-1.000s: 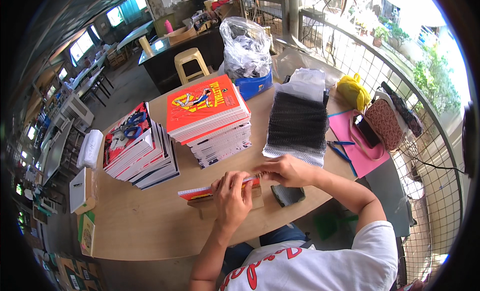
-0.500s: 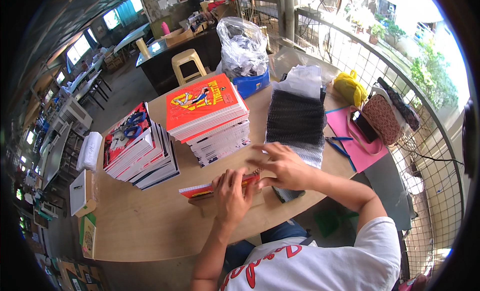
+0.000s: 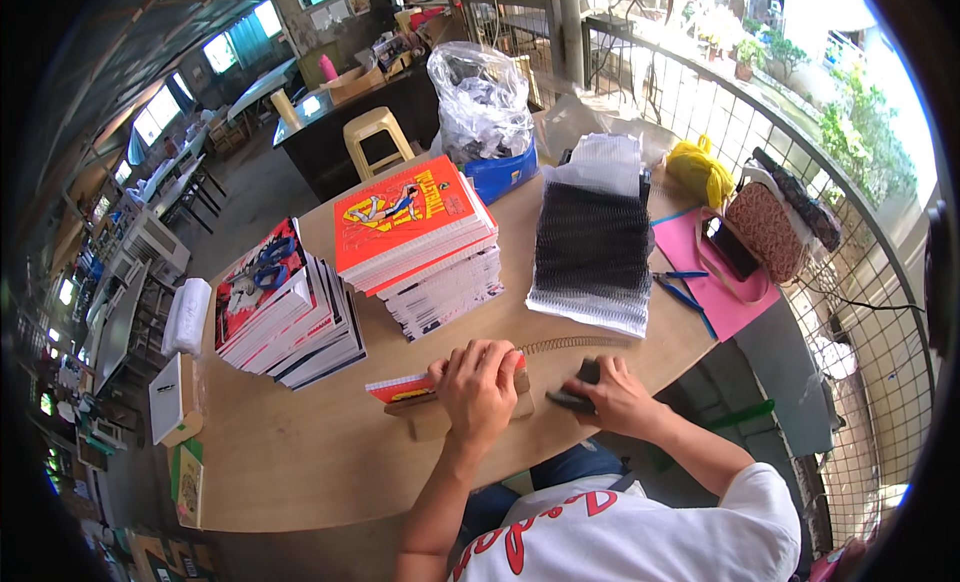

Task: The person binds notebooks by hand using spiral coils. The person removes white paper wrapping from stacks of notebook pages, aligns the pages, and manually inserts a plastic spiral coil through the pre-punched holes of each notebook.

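A thin red-covered booklet (image 3: 402, 390) stands on edge in a wooden holder (image 3: 432, 426) at the table's near side. My left hand (image 3: 478, 387) is closed over the booklet's top edge and hides much of it. From the booklet's right end a wire spiral coil (image 3: 575, 342) sticks out over the table. To the right, my right hand (image 3: 612, 394) is closed on a dark, block-shaped object (image 3: 572, 397) on the tabletop; its kind is unclear. Behind that hand lies a pile of black and clear spiral coils (image 3: 592, 237).
Stacks of orange booklets (image 3: 410, 217) and other booklets (image 3: 290, 312) stand at the left. Blue pliers (image 3: 685, 294) lie beside a pink sheet (image 3: 735, 297) with a phone (image 3: 730, 247). A blue container (image 3: 505, 172) with a plastic bag stands at the back.
My right hand has left the booklet's right end, moved right and down, and closed on the dark object. The coil now extends to the right from the booklet. My left hand stays on the booklet.
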The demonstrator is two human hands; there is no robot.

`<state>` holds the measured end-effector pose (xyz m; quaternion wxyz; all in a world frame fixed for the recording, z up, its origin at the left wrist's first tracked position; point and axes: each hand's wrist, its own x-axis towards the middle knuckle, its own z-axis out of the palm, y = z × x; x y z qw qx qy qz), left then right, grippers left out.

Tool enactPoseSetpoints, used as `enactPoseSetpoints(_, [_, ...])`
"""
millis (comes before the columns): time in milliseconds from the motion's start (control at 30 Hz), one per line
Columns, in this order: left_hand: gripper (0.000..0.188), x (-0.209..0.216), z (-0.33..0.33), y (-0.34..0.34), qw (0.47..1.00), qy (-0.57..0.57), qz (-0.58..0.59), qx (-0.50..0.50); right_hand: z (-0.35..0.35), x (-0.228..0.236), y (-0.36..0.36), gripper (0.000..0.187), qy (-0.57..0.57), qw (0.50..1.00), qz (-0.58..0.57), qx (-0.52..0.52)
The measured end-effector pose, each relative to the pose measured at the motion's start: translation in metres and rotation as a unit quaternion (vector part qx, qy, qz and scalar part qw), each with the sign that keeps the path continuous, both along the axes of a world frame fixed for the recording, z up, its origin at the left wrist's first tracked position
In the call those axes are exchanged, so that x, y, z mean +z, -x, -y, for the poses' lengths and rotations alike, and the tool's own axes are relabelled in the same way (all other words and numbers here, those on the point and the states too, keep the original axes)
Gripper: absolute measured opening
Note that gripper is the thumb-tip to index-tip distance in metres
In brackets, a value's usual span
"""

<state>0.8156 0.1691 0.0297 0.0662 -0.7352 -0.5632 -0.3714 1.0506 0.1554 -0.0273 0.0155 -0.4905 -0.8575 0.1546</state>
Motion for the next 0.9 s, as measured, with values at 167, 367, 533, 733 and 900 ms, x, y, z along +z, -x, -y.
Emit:
enactPoseSetpoints(167, [0.012, 0.012, 0.010, 0.003, 0.999, 0.025, 0.033, -0.007, -0.028, 0.123, -0.045, 0.072, 0.112, 0.907, -0.357, 0.191])
enactPoseSetpoints(367, [0.011, 0.025, 0.005, 0.001, 0.993, 0.089, 0.064, -0.052, -0.092, 0.118, -0.027, 0.060, 0.065, 0.929, -0.334, 0.148])
enactPoseSetpoints(533, [0.009, 0.025, 0.004, 0.009, 0.991, 0.096, 0.050, -0.079, -0.132, 0.102, 0.004, 0.056, 0.181, 0.920, -0.296, 0.183])
enactPoseSetpoints(733, [0.013, 0.017, 0.013, 0.025, 0.995, 0.064, -0.001, -0.076, -0.158, 0.068, 0.021, 0.061, 0.246, 0.896, -0.301, 0.212])
enactPoseSetpoints(900, [0.016, 0.012, 0.012, 0.020, 0.997, 0.057, -0.006, -0.050, -0.171, 0.070, 0.027, 0.063, 0.430, 0.767, -0.392, 0.271])
